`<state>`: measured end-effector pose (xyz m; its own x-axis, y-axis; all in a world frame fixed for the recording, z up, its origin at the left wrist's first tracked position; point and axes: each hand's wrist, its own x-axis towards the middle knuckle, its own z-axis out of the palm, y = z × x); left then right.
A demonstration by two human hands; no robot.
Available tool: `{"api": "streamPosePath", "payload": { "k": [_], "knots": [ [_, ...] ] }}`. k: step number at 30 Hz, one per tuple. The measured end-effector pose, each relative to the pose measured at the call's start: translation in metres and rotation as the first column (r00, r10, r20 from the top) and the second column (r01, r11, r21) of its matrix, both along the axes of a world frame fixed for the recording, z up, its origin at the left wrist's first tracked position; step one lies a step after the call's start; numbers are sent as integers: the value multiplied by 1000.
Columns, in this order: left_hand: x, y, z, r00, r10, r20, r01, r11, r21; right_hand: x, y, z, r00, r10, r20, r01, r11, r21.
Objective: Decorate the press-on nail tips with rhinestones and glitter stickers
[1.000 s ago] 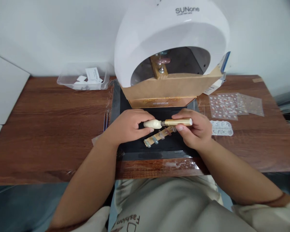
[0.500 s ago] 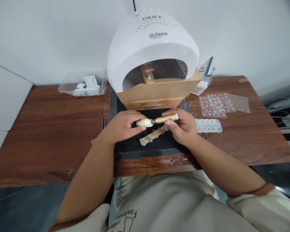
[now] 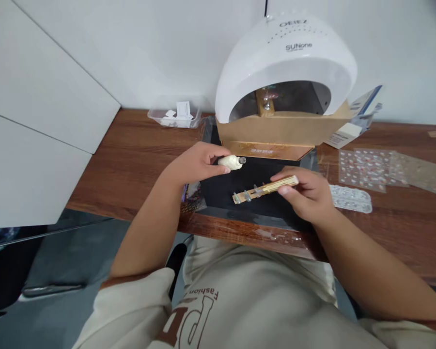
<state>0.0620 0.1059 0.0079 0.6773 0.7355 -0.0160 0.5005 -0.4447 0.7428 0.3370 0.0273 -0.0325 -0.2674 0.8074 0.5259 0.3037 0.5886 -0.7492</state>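
Note:
My left hand point(image 3: 199, 167) pinches a cream-white nail polish bottle point(image 3: 230, 162), tilted so its dark neck points right. In my right hand point(image 3: 307, 191) is the gold, ribbed bottle cap point(image 3: 281, 184) with a white end, held between thumb and fingers and apart from the bottle. The brush under the cap is hard to make out. Just left of and under the cap, a narrow wooden strip point(image 3: 241, 198) bears several glossy nail tips point(image 3: 247, 195) set crosswise. Its right end is hidden by the cap and hand. A black mat point(image 3: 225, 189) lies below both hands.
A white nail lamp point(image 3: 287, 68) stands behind on a cardboard box point(image 3: 283, 130), with another tip holder point(image 3: 265, 103) inside. A clear tub point(image 3: 174, 116) sits at back left. Sticker sheets point(image 3: 370, 169) and a clear plastic case point(image 3: 350, 198) lie at right.
The cap has come away from the bottle, and my hands have moved apart. The cap is now over the strip of nail tips. The whole view has swung to the left.

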Motion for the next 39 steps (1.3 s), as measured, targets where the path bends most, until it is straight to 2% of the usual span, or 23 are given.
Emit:
{"api": "streamPosePath", "payload": {
  "k": [4, 10, 16, 25, 33, 39],
  "knots": [
    [-2, 6, -12, 999, 0, 53, -1, 1000, 18, -5, 4, 0, 982, 83, 172, -94, 994, 57],
    [-8, 11, -23, 991, -14, 136, 4, 997, 76, -5, 8, -1, 961, 98, 257, -137, 981, 141],
    [-7, 13, -27, 995, -66, 76, 55, 990, 133, -5, 3, 0, 927, 140, 349, -188, 976, 108],
    [-8, 14, -31, 995, -66, 72, 55, 987, 148, -3, 5, 6, 929, 242, 280, -281, 953, 110],
    [-7, 13, -29, 996, -60, 63, 50, 987, 151, -6, 8, 3, 950, 177, 259, -206, 975, 89],
    [-7, 14, -31, 996, -51, 67, 41, 988, 147, -9, 4, -1, 971, 26, 238, -41, 997, 59]
  ]
}}
